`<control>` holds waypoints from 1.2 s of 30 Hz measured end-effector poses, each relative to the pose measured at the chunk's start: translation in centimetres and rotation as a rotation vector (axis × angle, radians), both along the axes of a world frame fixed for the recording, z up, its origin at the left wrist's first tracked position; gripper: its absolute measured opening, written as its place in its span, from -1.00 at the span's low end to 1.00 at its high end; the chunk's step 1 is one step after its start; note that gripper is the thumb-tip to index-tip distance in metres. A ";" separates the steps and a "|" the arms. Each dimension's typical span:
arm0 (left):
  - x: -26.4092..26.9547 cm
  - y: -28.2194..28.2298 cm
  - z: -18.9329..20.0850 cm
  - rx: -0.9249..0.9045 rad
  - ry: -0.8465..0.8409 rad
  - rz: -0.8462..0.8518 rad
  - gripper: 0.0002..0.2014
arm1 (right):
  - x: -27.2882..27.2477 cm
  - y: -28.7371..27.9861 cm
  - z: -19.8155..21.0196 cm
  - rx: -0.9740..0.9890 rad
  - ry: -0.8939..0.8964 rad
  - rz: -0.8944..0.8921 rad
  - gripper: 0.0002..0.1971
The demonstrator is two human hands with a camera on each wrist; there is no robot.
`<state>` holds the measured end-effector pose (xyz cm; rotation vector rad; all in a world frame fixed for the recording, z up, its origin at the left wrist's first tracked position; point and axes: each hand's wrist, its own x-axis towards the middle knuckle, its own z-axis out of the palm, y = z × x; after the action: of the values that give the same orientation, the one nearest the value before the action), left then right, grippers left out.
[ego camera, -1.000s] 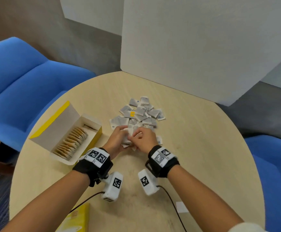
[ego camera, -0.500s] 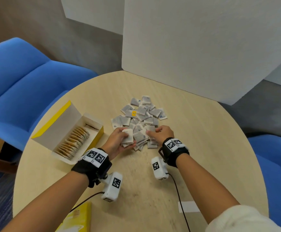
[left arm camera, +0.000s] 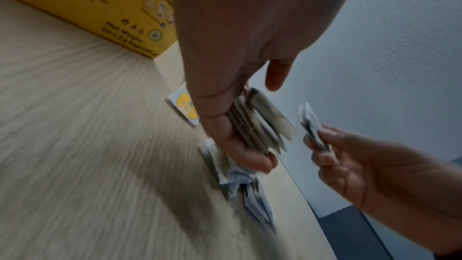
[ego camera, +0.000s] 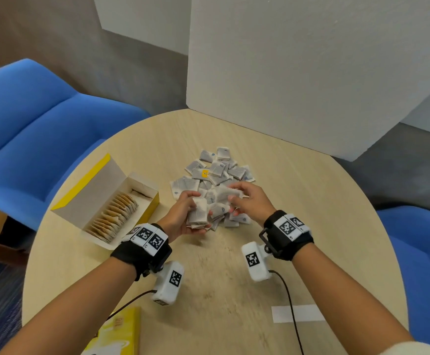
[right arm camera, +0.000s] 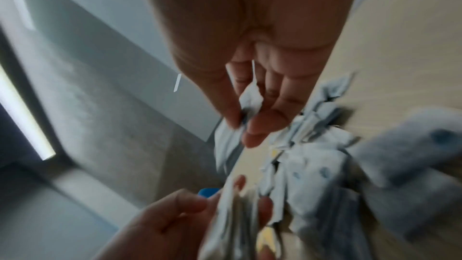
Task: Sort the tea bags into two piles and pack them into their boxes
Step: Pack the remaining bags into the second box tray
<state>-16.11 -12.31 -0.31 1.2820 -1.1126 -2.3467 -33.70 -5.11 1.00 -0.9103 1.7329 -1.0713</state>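
A heap of grey-white tea bags (ego camera: 216, 172) lies at the middle of the round table (ego camera: 298, 213). My left hand (ego camera: 183, 213) grips a stack of grey tea bags (ego camera: 197, 213) (left arm camera: 257, 128) (right arm camera: 235, 224) just above the heap's near edge. My right hand (ego camera: 244, 201) pinches a tea bag (ego camera: 225, 193) (left arm camera: 311, 124) (right arm camera: 250, 98) a little to the right of that stack. An open yellow box (ego camera: 121, 201) (left arm camera: 100, 7) at the left holds a row of brown tea bags (ego camera: 114, 216). One yellow-tagged bag (ego camera: 204, 173) sits in the heap.
A second yellow box (ego camera: 121, 331) lies at the table's near edge. A white strip of tape (ego camera: 298, 313) is stuck at the near right. Blue chairs (ego camera: 29, 139) stand left and right. A white board (ego camera: 311, 60) stands behind the table.
My right hand has lifted a tea bag off the heap and carries it toward the stack in my left hand. The left hand stayed almost still with its stack.
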 end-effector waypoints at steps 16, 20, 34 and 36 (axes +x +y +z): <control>-0.1 0.5 -0.8 -0.038 0.073 -0.122 -0.55 | 4.3 0.7 -0.1 -0.033 0.250 -0.122 -0.63; -0.9 1.0 -1.6 -0.022 0.081 -0.008 -0.63 | 8.0 2.7 -1.0 -0.028 -0.021 -0.130 -0.44; -1.2 1.1 -1.4 -0.073 0.000 0.024 -0.54 | 8.5 1.2 -2.1 0.130 0.257 0.132 -0.49; -1.2 0.9 -1.2 -0.026 0.002 0.049 -0.64 | 6.6 0.9 -1.3 0.033 0.213 0.082 -0.57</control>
<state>-17.28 -11.39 -1.47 1.2829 -1.0950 -2.2905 -27.14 -4.22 -0.27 -1.0974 1.8633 -0.9161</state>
